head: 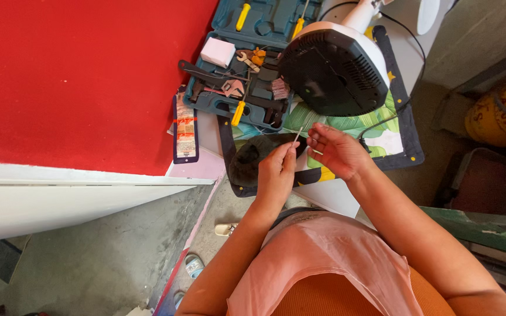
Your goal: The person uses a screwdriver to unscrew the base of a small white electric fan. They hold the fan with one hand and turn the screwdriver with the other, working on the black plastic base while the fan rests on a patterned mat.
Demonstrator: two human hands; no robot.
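- Setting: a home, with a corner of it used for small repair work, rather than a fitted workshop.
- Large red bedspread-like fabric surface (77, 76) on a white base, typical of a bedroom or living space.
- Bare grey concrete floor (106, 257) with sandals (226, 229) lying on it.
- Open teal plastic tool case (253, 58) holding yellow-handled screwdrivers and pliers.
- Black-and-white electric fan housing (335, 67) lying on a leaf-print cloth mat (385, 131) over a white table.

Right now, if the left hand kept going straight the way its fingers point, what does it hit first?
Likely the black fan base: the left hand, pinching a thin white stick, points up toward it. Depth is unclear.
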